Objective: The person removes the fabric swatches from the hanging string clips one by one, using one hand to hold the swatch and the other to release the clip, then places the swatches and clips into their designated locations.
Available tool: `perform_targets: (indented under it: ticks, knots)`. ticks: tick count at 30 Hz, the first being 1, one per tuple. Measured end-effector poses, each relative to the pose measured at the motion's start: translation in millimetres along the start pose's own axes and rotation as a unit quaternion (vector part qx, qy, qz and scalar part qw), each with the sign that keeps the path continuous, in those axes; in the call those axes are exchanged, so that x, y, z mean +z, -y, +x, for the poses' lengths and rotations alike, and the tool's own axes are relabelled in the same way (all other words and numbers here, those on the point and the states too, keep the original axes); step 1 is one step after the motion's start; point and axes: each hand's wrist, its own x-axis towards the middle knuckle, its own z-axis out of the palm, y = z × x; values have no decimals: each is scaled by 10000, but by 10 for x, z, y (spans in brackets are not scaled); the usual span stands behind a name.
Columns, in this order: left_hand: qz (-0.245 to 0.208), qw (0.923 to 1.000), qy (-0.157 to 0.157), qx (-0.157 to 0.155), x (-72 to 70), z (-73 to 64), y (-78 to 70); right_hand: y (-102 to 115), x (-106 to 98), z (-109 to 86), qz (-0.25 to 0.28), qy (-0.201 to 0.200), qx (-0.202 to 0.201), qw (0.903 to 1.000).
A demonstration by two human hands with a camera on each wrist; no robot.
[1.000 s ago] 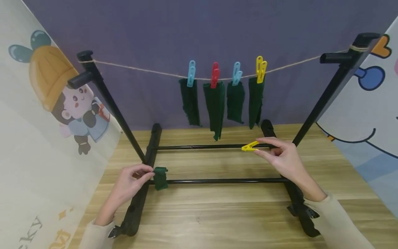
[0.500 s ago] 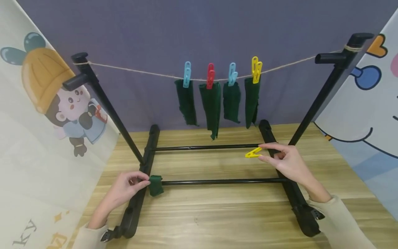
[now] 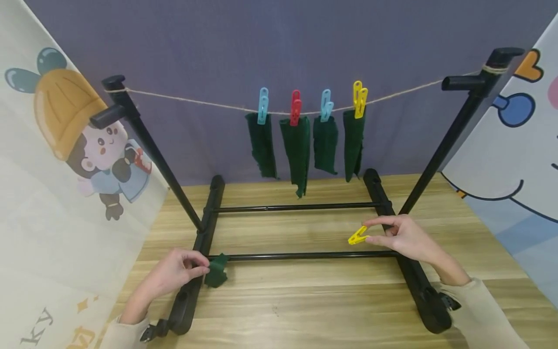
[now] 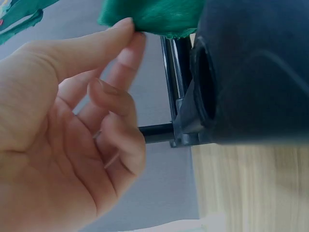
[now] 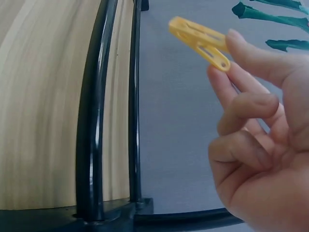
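My left hand [image 3: 174,271] pinches a small dark green cloth [image 3: 216,271] by its edge, beside the rack's left foot. The left wrist view shows the cloth [image 4: 154,17] between thumb and fingertip. At the right, my right hand [image 3: 407,237] holds a yellow clothespin [image 3: 358,235] by its two handles, its nose pointing left. In the right wrist view the clothespin [image 5: 198,38] sits between thumb and fingers. Several green cloths hang from the string [image 3: 187,99], among them one under a red clothespin [image 3: 295,109] and one under a yellow clothespin [image 3: 360,101].
A black rack with a left post [image 3: 152,155] and a right post [image 3: 444,145] carries the string. Two low crossbars, the nearer crossbar [image 3: 305,255] among them, join its feet on the wooden table [image 3: 305,305]. A purple-grey backdrop [image 3: 218,43] stands behind.
Both hands have moved lower, toward me. The left hand carries the green cloth down and slightly left; the right hand brings the yellow clothespin down, its nose now tilted lower.
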Motion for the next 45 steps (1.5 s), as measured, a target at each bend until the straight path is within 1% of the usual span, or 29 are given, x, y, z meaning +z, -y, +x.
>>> perform_targets:
  ticks: [4, 7, 10, 14, 17, 21, 25, 28, 30, 32, 35, 40, 45]
  knots:
    - [186, 9995, 269, -52, 34, -17, -16, -79, -7, -16, 247, 487, 191, 9983]
    - [236, 9989, 387, -108, 49, -29, -22, -125, -12, -24, 259, 782, 283, 9962]
    - [388, 9978, 516, -174, 58, -46, -17, -168, -11, -32, 249, 1055, 286, 9937]
    - [559, 9954, 777, -83, 72, -60, -8, -215, 0, -43, 432, 1388, 202, 9892]
    - [590, 9947, 835, -61, 88, -57, -2, -246, 8, -44, 609, 1535, 149, 9862]
    - [700, 9946, 757, -126, 97, -56, 14, -278, 14, -43, 651, 1644, 185, 9841]
    - [751, 9944, 742, -75, 95, -61, 27, -297, 24, -44, 648, 1700, 256, 9830]
    - [787, 9944, 694, -109, 99, -62, 20, -308, 33, -41, 672, 1739, 335, 9819]
    - [827, 9945, 631, -143, 102, -60, 8, -318, 35, -41, 660, 1763, 396, 9813]
    - [822, 9948, 561, -240, 101, -55, -12, -328, 36, -46, 599, 1760, 458, 9815]
    - [747, 9958, 459, -265, 95, -42, -22, -334, 35, -58, 555, 1738, 497, 9820]
    - [597, 9975, 239, -289, 88, -25, -28, -334, 32, -75, 471, 1812, 409, 9815]
    - [561, 9974, -14, -462, 85, 9, -69, -321, 30, -82, 383, 1959, 319, 9794]
